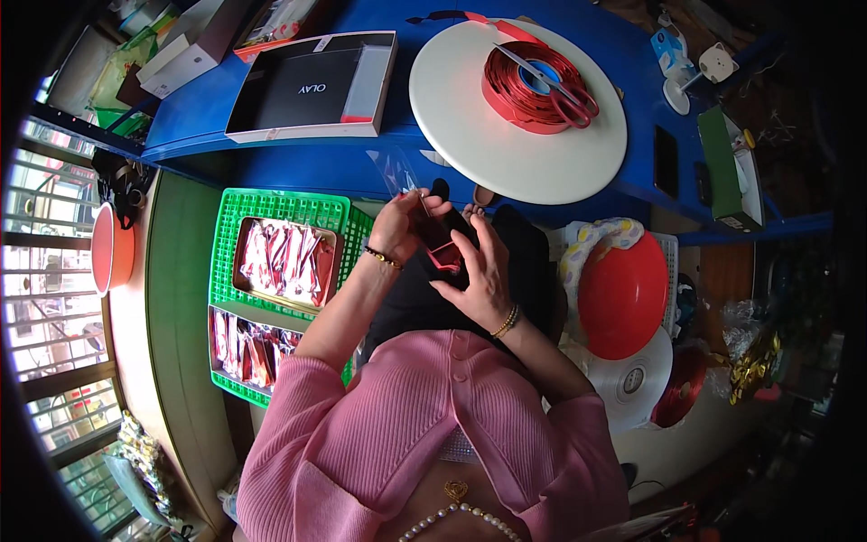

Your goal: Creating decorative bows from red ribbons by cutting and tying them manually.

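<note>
Over my lap, my left hand [396,228] is closed, pinching a clear plastic bag [395,169] whose upper end sticks out past the fingers. A dark red, shiny folded piece [442,253], looking like ribbon, hangs between my two hands; its upper part is partly hidden by the left fingers. My right hand [488,278] is beside it with thumb and fingers apart, the index fingertip near or touching its edge. I cannot tell which from here.
On the blue table [194,122] stand a round white board [452,108] with a red ribbon roll [506,98] and scissors [569,98], and a black-and-white box [298,90]. At left, a green crate [280,200] holds trays of red packets; at right sits a red basin [623,294].
</note>
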Demonstrator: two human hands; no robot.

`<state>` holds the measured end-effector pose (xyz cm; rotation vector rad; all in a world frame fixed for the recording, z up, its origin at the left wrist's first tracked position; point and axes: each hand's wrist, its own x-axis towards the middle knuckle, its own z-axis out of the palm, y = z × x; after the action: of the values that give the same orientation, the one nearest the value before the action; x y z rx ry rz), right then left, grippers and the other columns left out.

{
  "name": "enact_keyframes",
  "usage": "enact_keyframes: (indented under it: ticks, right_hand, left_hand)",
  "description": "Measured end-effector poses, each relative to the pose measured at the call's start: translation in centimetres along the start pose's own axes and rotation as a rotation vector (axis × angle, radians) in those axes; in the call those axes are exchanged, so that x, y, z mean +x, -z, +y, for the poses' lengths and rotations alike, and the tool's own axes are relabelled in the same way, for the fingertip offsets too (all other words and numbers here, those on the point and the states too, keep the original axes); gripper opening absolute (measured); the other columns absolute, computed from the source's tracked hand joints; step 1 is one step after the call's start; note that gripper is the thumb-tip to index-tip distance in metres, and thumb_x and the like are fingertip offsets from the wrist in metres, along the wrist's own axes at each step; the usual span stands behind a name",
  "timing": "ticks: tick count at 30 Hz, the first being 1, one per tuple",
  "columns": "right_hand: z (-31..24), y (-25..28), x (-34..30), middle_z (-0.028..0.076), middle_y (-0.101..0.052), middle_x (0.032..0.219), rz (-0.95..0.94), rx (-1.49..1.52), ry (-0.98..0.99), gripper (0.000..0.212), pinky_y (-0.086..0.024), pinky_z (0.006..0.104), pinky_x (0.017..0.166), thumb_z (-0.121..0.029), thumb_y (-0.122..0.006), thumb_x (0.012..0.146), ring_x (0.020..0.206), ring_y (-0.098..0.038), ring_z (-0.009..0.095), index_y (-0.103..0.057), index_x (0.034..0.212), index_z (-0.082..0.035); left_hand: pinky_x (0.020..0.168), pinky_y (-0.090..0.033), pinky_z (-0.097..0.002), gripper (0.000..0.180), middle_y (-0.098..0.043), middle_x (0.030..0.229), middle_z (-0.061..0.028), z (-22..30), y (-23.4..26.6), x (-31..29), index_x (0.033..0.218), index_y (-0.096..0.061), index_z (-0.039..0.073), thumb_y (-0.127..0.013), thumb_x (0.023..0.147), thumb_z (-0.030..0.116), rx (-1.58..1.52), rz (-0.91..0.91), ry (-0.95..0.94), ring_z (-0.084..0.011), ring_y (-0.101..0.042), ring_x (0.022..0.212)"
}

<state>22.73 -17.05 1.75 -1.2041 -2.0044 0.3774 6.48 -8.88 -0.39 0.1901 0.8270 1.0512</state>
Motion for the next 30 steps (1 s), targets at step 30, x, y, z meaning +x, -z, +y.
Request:
enact_keyframes:
  ticks: [30]
  right_hand:
    - [2.2,-3.3,-0.6,0.004,-0.052,0.123,-0.029,-0.189,0.185,0.033,-0.028,0.0496,0.097,-0.010,-0.071,0.062,0.125,-0.039,0.026,-0.065,0.094,-0.012]
  left_hand:
    - [0.080,-0.048,-0.0381,0.027,-0.058,0.093,-0.0148,-2.9,4.6,1.2,0.099,-0.048,0.000,-0.034,0.097,0.022,-0.023,0.018,0.193,-0.0252,-0.059,0.087]
